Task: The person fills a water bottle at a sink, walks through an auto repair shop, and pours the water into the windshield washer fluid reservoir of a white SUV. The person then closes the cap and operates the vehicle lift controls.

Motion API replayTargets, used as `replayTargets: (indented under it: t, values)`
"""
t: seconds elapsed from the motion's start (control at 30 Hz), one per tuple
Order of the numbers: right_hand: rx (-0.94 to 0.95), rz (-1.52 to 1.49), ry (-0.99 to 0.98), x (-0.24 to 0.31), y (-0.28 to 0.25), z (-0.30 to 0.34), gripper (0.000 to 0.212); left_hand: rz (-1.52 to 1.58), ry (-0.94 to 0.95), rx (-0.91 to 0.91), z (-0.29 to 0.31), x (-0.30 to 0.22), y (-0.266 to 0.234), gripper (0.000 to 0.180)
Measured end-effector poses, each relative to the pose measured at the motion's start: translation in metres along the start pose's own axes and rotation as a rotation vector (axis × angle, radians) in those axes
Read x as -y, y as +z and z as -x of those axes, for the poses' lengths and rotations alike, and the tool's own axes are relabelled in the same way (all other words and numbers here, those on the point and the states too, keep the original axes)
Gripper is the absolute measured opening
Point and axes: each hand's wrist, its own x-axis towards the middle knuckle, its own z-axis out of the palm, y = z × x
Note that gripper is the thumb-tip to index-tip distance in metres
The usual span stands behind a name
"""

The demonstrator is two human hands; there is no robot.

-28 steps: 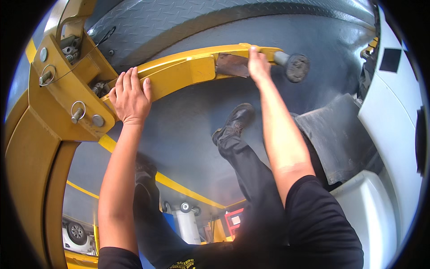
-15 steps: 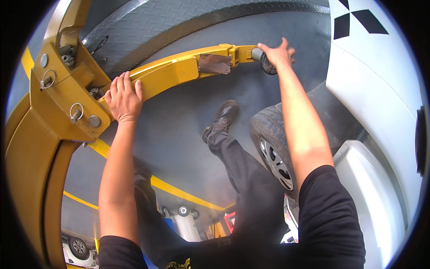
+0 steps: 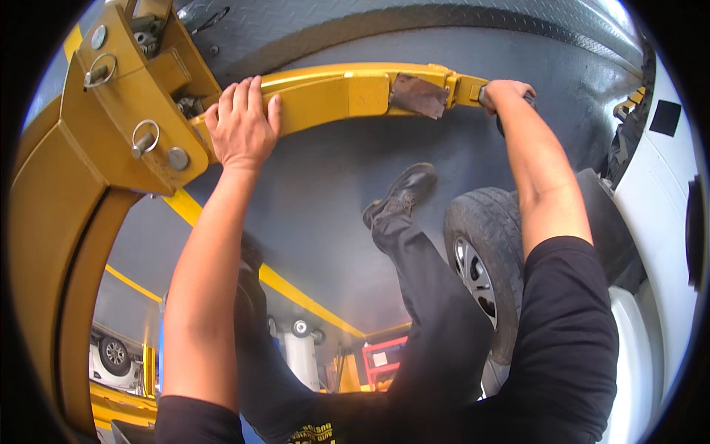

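Note:
A yellow lift arm [image 3: 314, 103] reaches across from a yellow hinge bracket [image 3: 159, 111] on the left. My left hand [image 3: 242, 129] lies on the arm near the bracket, palm down, its fingers stretched toward the upper edge and its thumb apart. At the arm's far end, my right hand [image 3: 510, 96] is closed around the round lift pad, which it mostly hides. A dark patch [image 3: 418, 95] of worn sheet covers part of the arm just before its narrower end piece.
A white car [image 3: 665, 185] stands at the right, its front wheel [image 3: 477, 270] beside my leg. Behind the arm lies a tread-plate ramp [image 3: 355, 26]. My shoe [image 3: 403, 194] is on the grey floor. A yellow post [image 3: 44, 259] rises at the left. A red cart [image 3: 384, 359] appears low in view.
My right hand, spread over the lift pad before, has closed around it. The whole view has shifted, so arm and bracket sit farther right in the picture. My left hand stays on the arm.

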Motion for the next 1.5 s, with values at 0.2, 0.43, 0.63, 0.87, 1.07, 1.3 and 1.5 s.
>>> replayTargets:
  t: [0.2, 0.43, 0.63, 0.87, 1.07, 1.3, 1.5]
  values:
    - [-0.043, -0.084, 0.026, -0.022, 0.015, 0.053, 0.049, -0.001, 0.040, 0.021, 0.013, -0.002, -0.002, 0.038]
    - [-0.438, -0.512, -0.190, -0.013, 0.034, 0.178, 0.067, 0.078, 0.228, -0.025, 0.008, -0.013, 0.006, 0.036]
    - [-0.244, -1.342, -0.757, 0.027, 0.192, 0.332, 0.086, 0.315, 0.166, 0.526, -0.041, -0.094, -0.007, 0.057]
    - [0.324, -1.676, -0.928, 0.241, 0.423, 0.338, 0.092, 0.246, 0.116, 0.386, -0.007, -0.153, 0.016, 0.069]
    - [0.412, -1.661, -0.663, 0.267, 0.453, 0.313, 0.078, 0.409, 0.115, 0.043, 0.018, -0.141, 0.030, 0.056]
    - [0.079, -1.924, -0.598, 0.227, 0.444, 0.230, 0.053, 0.360, 0.167, 0.176, 0.096, -0.125, 0.022, 0.051]
    - [0.400, -1.910, -0.311, 0.261, 0.437, 0.153, 0.070, 0.300, 0.336, 0.338, 0.175, -0.108, 0.013, 0.070]
